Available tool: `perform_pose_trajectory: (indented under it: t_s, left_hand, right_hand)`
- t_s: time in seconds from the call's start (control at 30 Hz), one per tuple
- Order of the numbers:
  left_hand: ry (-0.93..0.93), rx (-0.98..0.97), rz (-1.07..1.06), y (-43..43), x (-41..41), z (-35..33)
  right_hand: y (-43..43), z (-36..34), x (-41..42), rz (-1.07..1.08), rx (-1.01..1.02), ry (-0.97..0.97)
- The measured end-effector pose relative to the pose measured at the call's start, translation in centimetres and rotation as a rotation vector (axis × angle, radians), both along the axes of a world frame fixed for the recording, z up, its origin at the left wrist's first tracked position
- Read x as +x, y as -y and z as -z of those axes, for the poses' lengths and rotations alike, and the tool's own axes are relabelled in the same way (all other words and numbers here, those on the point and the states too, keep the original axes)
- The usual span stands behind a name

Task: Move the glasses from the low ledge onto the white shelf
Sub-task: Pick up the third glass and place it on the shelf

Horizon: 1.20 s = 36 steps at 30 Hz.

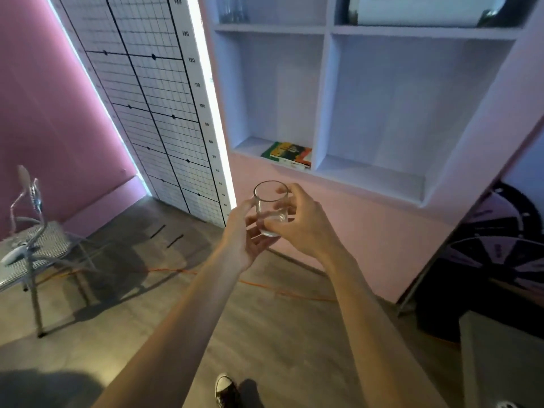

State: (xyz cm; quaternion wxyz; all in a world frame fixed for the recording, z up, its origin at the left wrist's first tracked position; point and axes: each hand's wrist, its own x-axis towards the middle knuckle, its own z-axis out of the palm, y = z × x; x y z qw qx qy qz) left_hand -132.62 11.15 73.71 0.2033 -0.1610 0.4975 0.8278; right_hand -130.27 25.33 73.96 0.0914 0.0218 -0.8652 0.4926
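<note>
One clear tumbler (270,209) is in transit, held upright in mid-air between both hands, left hand (245,240) cupped under its base, right hand (306,222) wrapped round its side, below the white shelf (323,32). Blurred glassware (232,10) apparently stands in a top compartment. Placement remains; the ledge is out of view.

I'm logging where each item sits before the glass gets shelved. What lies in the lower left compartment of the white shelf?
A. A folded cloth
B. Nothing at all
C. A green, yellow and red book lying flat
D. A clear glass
C: a book with a green, yellow and red cover lies flat on the floor of the white shelf's lower left compartment, while the clear glass is held between the left hand and right hand below it.
</note>
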Motion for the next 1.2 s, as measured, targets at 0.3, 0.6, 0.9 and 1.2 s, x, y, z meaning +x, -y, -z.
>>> perform_pose_trajectory:
  t_s: [0.3,0.6,0.9,1.2]
  left_hand:
    - [-0.063,0.052,0.067,1.0,-18.3,-2.3]
    - [-0.2,0.038,0.16,2.0,-34.8,-10.6]
    - [-0.411,0.027,0.188,-0.4,-45.7,-20.0]
    - [-0.479,0.011,0.033,-3.2,-53.4,-25.2]
  right_hand:
    - [1.1,-2.9,-16.4,0.077,0.034,-0.044]
    - [2.4,-11.2,-31.7,0.151,0.03,-0.181]
    - [-0.5,-19.2,-44.0,0.172,0.009,-0.369]
    - [-3.2,-25.4,-54.7,0.277,-0.047,-0.46]
